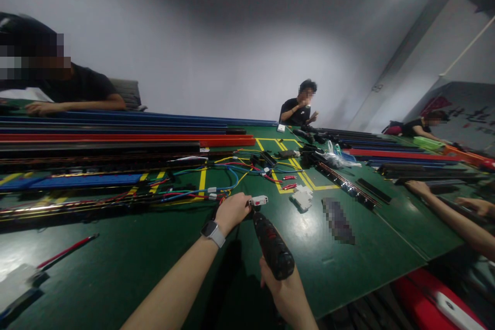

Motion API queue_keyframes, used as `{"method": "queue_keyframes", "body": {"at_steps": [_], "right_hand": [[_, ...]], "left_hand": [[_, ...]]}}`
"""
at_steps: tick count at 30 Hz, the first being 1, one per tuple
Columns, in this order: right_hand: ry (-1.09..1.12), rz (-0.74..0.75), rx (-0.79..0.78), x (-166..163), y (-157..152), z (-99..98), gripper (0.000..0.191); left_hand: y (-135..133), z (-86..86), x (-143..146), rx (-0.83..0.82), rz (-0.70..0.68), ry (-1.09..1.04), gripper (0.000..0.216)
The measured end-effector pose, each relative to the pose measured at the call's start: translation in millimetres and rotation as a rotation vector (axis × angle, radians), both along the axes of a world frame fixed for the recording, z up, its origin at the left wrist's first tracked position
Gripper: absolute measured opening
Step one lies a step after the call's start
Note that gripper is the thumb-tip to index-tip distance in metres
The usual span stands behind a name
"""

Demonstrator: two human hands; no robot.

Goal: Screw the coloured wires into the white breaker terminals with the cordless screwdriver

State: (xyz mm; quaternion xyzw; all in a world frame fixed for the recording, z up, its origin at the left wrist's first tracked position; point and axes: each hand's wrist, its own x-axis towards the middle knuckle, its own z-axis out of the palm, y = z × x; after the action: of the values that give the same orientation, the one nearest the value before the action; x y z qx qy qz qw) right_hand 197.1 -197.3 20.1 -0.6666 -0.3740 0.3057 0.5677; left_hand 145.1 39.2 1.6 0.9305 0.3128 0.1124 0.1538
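Note:
My left hand, with a pale-strapped watch on the wrist, is closed on a small white electrical block with dark openings in its face. Wires run from the left to this hand. My right hand grips a black power screwdriver, largely hidden behind the tool's body. The tool's front end points at the white block. Whether its tip touches the block, I cannot make out. To the right of the block lies a cluster of similar white parts. Red-sleeved wire ends rest near it.
Long black, blue and red rails cover the left of the green table. Loose coloured wires spread over the middle. A white block with a red wire lies at lower left. Co-workers sit around; one's forearm reaches in from the right.

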Motion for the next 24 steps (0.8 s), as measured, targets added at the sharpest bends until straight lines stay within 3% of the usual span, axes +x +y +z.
{"method": "queue_keyframes", "body": {"at_steps": [5,24], "right_hand": [[-0.036,0.034,-0.041,1,-1,2.1,0.038],[-0.004,-0.003,-0.013,1,-1,-6.7,0.049]], "left_hand": [[-1,2.3,0,-0.006,-0.003,0.019,0.030],[-1,5.1,0,-0.039,0.015,0.049,0.026]]}}
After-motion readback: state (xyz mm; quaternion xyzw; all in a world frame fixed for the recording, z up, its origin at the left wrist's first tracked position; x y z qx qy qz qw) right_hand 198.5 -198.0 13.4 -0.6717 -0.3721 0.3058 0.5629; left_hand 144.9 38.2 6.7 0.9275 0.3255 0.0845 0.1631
